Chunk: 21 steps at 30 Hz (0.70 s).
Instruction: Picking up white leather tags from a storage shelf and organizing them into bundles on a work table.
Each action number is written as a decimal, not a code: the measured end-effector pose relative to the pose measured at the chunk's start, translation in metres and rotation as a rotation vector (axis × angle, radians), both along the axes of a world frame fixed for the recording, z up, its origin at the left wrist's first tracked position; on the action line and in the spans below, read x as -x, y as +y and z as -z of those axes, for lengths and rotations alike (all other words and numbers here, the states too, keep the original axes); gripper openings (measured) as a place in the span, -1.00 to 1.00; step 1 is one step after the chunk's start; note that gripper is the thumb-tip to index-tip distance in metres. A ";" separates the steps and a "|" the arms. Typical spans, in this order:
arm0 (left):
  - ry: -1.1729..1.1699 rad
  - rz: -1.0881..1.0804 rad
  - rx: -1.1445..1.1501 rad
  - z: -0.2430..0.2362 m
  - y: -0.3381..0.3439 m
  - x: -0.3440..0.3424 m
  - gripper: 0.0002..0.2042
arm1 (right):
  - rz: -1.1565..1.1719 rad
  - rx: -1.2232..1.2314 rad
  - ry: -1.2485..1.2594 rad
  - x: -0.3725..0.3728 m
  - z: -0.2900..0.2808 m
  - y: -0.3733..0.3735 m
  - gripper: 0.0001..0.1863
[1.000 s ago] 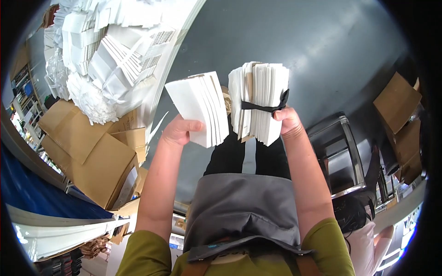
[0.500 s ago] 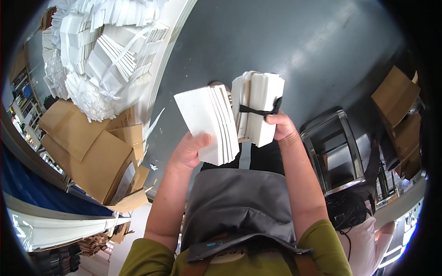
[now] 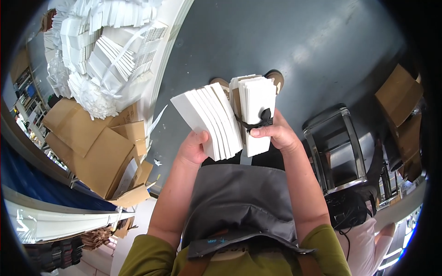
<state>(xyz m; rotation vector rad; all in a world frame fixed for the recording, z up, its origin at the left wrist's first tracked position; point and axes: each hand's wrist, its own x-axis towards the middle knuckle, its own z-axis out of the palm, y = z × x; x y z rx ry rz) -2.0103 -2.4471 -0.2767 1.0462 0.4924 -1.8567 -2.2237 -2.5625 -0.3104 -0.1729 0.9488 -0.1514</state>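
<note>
Bright, even indoor light; sharp centre.
Soft sheen on grey floor; white stacks near blown-out; fisheye bending, black vignette at rim.

Surface, 10 o'clock: heaped white paper stacks. Flattened brown cardboard, 9 o'clock, below the heap. Metal-framed stool at 3 o'clock on the grey floor; cardboard boxes beyond it.
</note>
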 end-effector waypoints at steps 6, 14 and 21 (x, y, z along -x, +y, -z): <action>0.083 -0.038 0.098 0.010 -0.003 0.007 -0.17 | 0.019 -0.017 0.003 0.012 -0.015 -0.017 0.10; 0.008 0.059 -0.058 -0.007 -0.042 0.027 -0.38 | 0.026 -0.019 0.031 0.025 -0.024 -0.034 0.07; -0.063 0.188 -0.064 -0.018 -0.069 0.044 -0.44 | 0.035 0.020 0.163 0.026 -0.030 -0.039 0.08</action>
